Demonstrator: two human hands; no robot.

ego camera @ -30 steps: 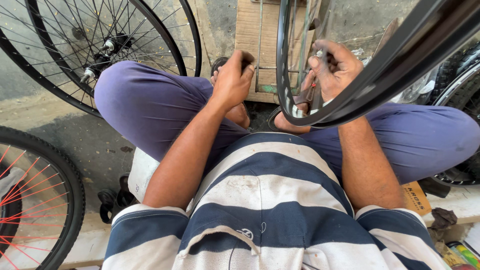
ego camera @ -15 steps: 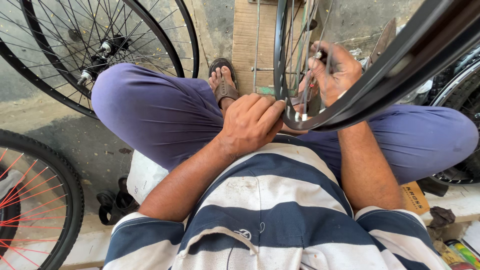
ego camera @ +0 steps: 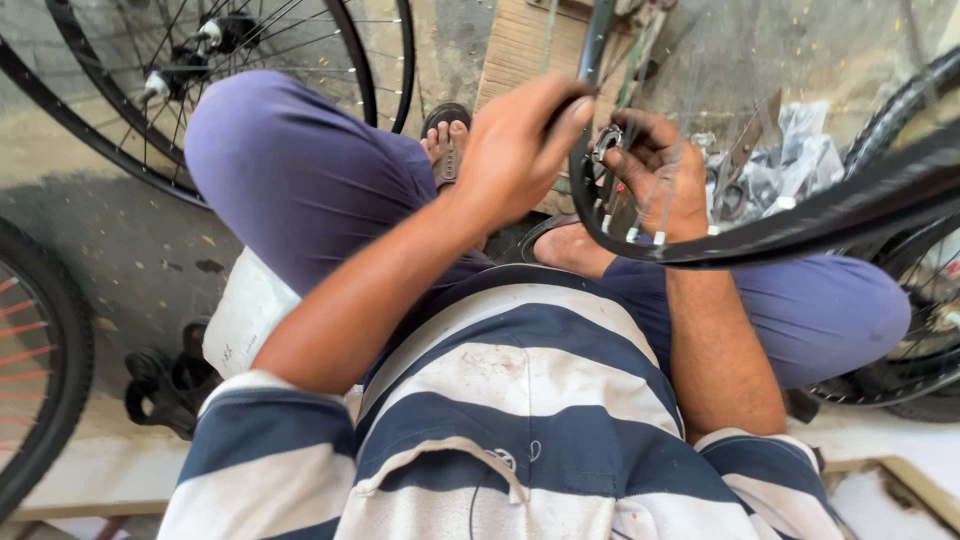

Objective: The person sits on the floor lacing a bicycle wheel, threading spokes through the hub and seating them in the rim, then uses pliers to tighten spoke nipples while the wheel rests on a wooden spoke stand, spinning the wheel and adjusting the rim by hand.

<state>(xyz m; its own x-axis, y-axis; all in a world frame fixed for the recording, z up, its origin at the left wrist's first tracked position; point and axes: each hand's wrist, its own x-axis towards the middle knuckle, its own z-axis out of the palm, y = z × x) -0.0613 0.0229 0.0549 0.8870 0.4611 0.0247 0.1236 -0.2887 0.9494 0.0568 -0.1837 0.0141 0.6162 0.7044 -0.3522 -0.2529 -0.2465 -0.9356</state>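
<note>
Black bicycle rim (ego camera: 760,235) with thin steel spokes sits over the lap, curving from top centre down and out to the right. Left hand (ego camera: 520,150) is up from the lap, where it was half a second ago; fingers curled over the rim's left edge. Right hand (ego camera: 655,175) inside the rim, pinching a small metal tool (ego camera: 607,140) at the spokes. Concrete floor (ego camera: 110,250), cardboard sheet (ego camera: 520,45) ahead, spare wheels (ego camera: 250,60) leaning left.

My wheel rim (ego camera: 700,248) is black and thin, standing on edge just past my knees, curving from near the middle off to the right, silver spokes (ego camera: 668,185) fanning inside.
</note>
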